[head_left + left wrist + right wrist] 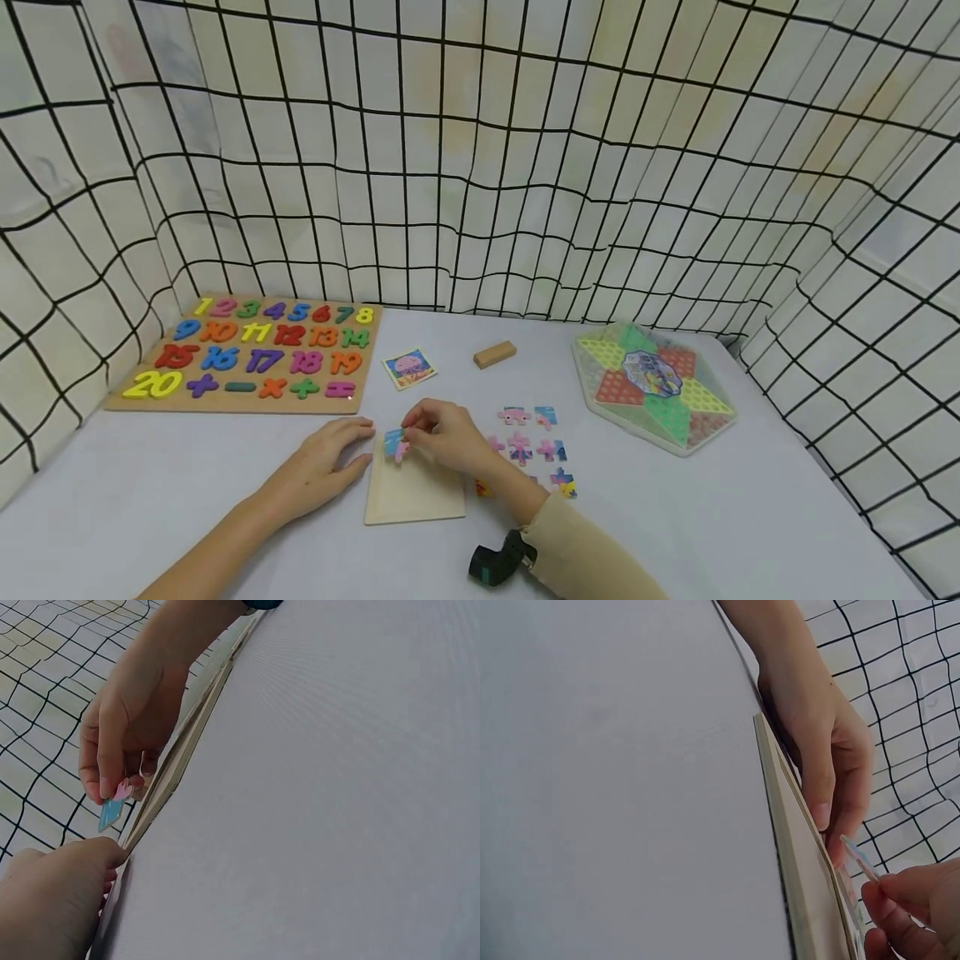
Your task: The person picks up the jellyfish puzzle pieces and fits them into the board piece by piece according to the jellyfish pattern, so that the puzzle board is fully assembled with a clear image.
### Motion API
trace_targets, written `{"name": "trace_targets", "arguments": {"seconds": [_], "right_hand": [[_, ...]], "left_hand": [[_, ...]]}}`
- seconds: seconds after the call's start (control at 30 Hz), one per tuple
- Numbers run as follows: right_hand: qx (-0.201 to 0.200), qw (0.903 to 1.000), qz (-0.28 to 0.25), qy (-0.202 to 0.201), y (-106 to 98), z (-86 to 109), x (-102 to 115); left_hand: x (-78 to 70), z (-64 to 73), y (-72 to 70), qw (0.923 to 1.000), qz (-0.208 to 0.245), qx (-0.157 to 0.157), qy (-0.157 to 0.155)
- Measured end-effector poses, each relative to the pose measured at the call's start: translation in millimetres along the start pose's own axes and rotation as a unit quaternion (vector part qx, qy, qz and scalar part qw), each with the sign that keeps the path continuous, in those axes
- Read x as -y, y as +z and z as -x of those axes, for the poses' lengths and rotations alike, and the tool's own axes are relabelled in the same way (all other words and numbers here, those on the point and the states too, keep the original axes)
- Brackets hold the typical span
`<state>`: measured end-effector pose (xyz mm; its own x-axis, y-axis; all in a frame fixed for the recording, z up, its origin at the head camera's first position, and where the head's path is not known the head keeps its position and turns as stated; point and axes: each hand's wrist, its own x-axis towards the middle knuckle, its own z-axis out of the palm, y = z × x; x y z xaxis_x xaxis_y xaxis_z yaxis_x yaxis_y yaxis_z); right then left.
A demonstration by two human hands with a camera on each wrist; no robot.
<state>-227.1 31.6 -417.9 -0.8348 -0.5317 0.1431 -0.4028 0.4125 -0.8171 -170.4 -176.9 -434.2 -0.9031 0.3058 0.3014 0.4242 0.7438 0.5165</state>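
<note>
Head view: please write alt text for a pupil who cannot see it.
A right hand pinches a blue-and-pink puzzle piece over the far left corner of a wooden tray, the left hand beside it. Loose pieces lie to the right; farther back are a number board, picture card and wooden block, with a hexagonal game board at right.

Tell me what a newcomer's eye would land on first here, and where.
Probably the number board, its brightly coloured numerals spread across the upper left of the table in the head view. Next might come the right hand near the centre, pinching a blue-and-pink puzzle piece over the wooden tray. The hexagonal game board, with red, green and yellow patches, stands out on the right.
</note>
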Motion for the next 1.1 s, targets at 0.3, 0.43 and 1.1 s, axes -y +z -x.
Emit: {"name": "trace_targets", "arguments": {"seconds": [0.3,0.43,1.1], "right_hand": [[-0.034,0.9980,0.054,-0.005,10.0,4.4,0.3],[-0.051,0.9956,0.077,-0.016,11.2,6.2,0.2],[-0.077,0.9852,0.142,-0.058,16.0,6.5,-0.6]], "left_hand": [[0.0,0.3,0.0,0.9997,-0.015,-0.004,0.017],[0.2,0.1,0.1,0.9997,-0.014,-0.004,0.020],[-0.6,0.8,0.4,0.9997,0.003,-0.005,0.022]]}}
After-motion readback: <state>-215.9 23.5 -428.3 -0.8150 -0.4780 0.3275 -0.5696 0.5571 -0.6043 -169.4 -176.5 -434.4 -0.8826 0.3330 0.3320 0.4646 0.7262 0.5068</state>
